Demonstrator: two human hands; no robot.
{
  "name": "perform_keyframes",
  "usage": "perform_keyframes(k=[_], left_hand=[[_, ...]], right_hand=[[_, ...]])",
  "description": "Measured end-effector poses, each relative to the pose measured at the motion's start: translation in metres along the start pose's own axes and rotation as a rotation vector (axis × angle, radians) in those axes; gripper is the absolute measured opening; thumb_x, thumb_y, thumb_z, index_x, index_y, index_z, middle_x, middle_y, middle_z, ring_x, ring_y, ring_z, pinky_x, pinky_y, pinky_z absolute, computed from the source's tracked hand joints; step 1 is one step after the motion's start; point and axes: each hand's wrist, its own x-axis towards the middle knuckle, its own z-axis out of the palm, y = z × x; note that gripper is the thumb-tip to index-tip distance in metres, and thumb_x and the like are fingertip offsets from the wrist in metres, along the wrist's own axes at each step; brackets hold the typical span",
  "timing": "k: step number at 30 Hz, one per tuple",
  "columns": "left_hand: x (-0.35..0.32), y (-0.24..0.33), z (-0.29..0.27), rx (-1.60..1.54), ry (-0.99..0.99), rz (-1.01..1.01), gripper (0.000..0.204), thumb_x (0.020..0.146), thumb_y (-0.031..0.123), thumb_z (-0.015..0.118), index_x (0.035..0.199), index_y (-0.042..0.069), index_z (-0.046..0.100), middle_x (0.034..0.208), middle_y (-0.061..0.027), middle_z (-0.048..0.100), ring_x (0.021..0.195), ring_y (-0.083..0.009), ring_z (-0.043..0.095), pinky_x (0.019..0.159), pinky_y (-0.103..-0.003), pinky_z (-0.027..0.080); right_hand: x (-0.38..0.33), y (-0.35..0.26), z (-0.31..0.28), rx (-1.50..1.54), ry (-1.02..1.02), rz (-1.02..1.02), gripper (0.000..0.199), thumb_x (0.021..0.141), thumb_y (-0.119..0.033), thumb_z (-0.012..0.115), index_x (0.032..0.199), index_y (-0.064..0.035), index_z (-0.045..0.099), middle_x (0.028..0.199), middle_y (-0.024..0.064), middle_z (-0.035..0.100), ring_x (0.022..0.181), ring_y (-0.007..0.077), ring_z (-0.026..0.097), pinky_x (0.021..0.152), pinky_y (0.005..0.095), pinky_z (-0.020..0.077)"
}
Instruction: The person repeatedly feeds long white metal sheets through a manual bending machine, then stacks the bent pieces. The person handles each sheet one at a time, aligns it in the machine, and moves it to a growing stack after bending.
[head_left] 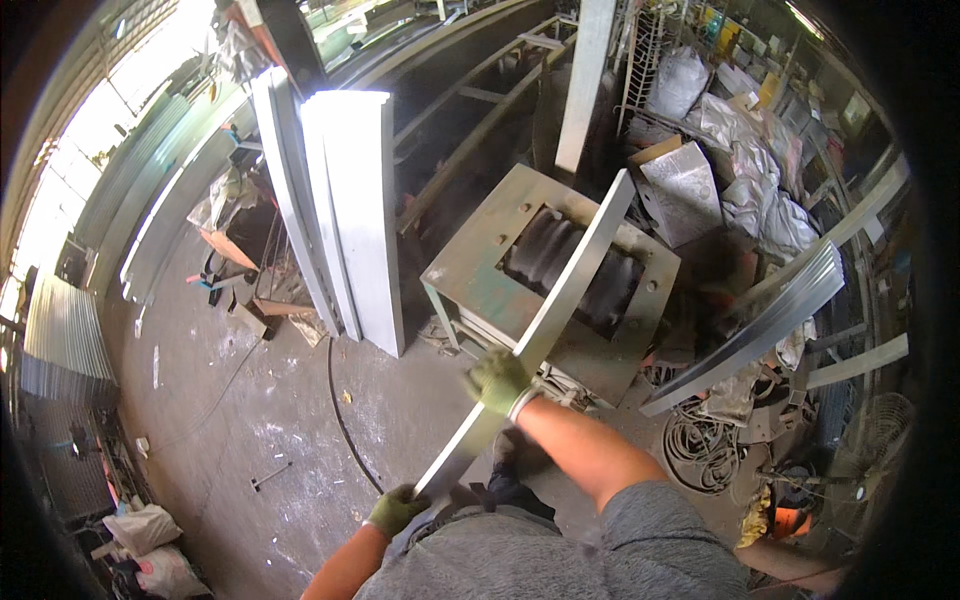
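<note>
A long, flat, pale metal bar slants across the view, from my waist up over a machine. My left hand, in a green work glove, is closed round its near end. Farther up, my right hand, in a matching glove, wraps round the bar by the machine's near edge; its fingers are slightly blurred. The machine has a worn grey-green metal top with bolts. Dark ridged rollers show through an opening in that top, and the bar's far part crosses over them.
Tall bright metal profiles stand left of the machine. A bundle of long strips leans at the right, above coiled cable. A dark hose lies on the floor. White sacks sit at lower left; plastic-wrapped goods fill the back right.
</note>
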Motion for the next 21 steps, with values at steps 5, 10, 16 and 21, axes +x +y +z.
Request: perform_keyframes(k=[5, 10, 16, 21], left_hand=[[-0.004, -0.004, -0.005, 0.06, -0.059, -0.187, 0.046, 0.104, 0.04, 0.085, 0.128, 0.001, 0.084, 0.115, -0.0127, 0.087, 0.104, -0.016, 0.075, 0.096, -0.039, 0.061], [0.047, 0.074, 0.022, 0.104, -0.039, -0.054, 0.059, 0.107, 0.053, 0.077, 0.134, 0.0, 0.08, 0.121, -0.0199, 0.086, 0.11, -0.0297, 0.082, 0.098, -0.044, 0.062], [0.077, 0.122, 0.019, 0.252, 0.013, -0.032, 0.069, 0.111, 0.07, 0.06, 0.126, 0.006, 0.081, 0.121, -0.0301, 0.08, 0.121, -0.0516, 0.075, 0.102, -0.056, 0.058], [0.064, 0.066, 0.015, 0.187, 0.053, 0.048, 0.07, 0.116, 0.069, 0.05, 0.124, 0.006, 0.082, 0.118, -0.0323, 0.079, 0.118, -0.0549, 0.073, 0.101, -0.06, 0.057]], right_hand=[[-0.02, -0.005, 0.023, -0.054, -0.174, -0.014, 0.042, 0.108, -0.038, 0.067, 0.076, -0.0134, 0.08, 0.081, 0.0086, 0.079, 0.089, 0.0346, 0.075, 0.103, 0.0518, 0.0554], [0.016, 0.072, -0.009, -0.335, -0.122, 0.18, 0.054, 0.114, -0.043, 0.057, 0.076, -0.0123, 0.082, 0.081, 0.0135, 0.08, 0.091, 0.0361, 0.076, 0.106, 0.0547, 0.052], [0.042, 0.106, -0.036, -0.354, -0.213, 0.224, 0.053, 0.11, -0.043, 0.06, 0.075, -0.011, 0.083, 0.081, 0.0163, 0.081, 0.086, 0.0401, 0.078, 0.1, 0.0538, 0.0548], [0.027, 0.063, -0.013, -0.332, -0.167, 0.188, 0.053, 0.11, -0.04, 0.062, 0.07, -0.0112, 0.082, 0.074, 0.0159, 0.079, 0.074, 0.0393, 0.077, 0.096, 0.0536, 0.0561]])
